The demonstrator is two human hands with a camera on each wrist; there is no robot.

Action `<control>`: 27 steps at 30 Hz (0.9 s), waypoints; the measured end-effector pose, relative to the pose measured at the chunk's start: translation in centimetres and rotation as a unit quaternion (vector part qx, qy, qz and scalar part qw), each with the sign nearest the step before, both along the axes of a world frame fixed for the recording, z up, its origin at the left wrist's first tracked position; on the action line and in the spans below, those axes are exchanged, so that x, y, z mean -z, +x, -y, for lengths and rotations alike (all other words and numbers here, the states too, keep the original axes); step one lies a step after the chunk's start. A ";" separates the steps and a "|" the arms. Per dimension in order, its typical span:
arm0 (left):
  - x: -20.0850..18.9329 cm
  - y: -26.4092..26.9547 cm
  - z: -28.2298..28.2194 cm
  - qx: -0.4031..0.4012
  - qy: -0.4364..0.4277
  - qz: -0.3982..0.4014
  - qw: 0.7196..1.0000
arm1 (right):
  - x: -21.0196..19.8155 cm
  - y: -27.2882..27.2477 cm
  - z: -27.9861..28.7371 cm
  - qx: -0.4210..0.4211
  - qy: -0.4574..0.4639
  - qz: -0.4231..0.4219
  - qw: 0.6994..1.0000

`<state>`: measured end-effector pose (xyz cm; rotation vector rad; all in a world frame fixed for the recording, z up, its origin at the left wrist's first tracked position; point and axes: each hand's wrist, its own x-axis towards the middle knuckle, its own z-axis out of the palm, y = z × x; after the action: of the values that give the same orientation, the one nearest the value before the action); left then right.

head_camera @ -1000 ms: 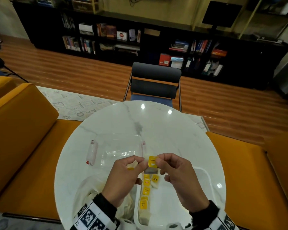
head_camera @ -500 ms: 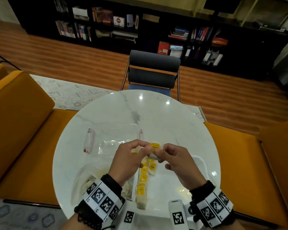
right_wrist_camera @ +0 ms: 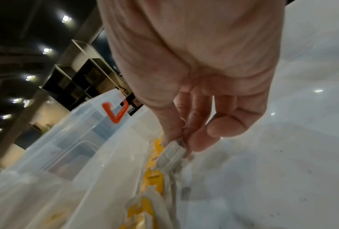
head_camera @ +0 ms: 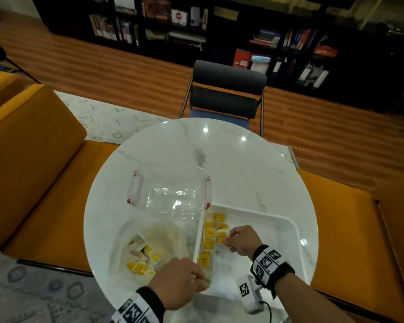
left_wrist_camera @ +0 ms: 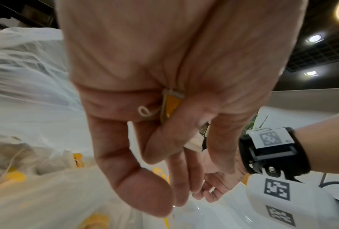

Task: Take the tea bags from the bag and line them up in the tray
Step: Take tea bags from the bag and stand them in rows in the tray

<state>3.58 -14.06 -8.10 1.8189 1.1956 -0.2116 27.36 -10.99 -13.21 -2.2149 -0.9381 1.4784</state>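
Note:
A white tray sits on the near right of the round marble table. Several tea bags with yellow tags lie in a line along its left wall. My right hand is down inside the tray and pinches a tea bag just right of that line. My left hand hovers by the tray's near left corner, fingers curled over a tea bag tucked in the palm. A crumpled clear plastic bag left of the tray holds more tea bags.
A clear plastic box with red clips stands behind the bag, touching the tray's far left corner. A dark chair faces me across the table. Orange benches flank it. A white marker block hangs by my right wrist.
My hands, together above the tray with tea bags between them, have parted. The right went down into the tray with one tea bag; the left drew back toward me with another.

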 end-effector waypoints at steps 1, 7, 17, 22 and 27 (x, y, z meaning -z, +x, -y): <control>0.1 0.1 0.2 0.005 0.007 -0.011 1.000 | 0.3 -0.1 -0.1 0.001 -0.006 0.011 1.000; -0.3 -0.2 0.4 0.014 0.012 -0.013 1.000 | 1.3 -0.8 -0.5 0.024 -0.035 0.046 0.998; -3.9 -0.8 -0.1 -0.151 -0.045 0.175 0.972 | 0.4 -1.8 -1.1 -0.081 -0.029 0.160 0.983; -5.9 -1.6 -1.0 -0.257 -0.112 0.248 0.927 | 0.7 -1.7 -0.7 -0.051 0.009 0.166 0.985; -7.0 -2.0 -1.4 -0.380 -0.219 0.331 0.836 | 0.8 -1.3 -0.3 -0.086 0.028 0.160 0.983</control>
<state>1.60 -12.64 -1.13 0.7909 1.1317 0.5283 26.03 -10.68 -13.97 -2.4258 -1.2832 1.1616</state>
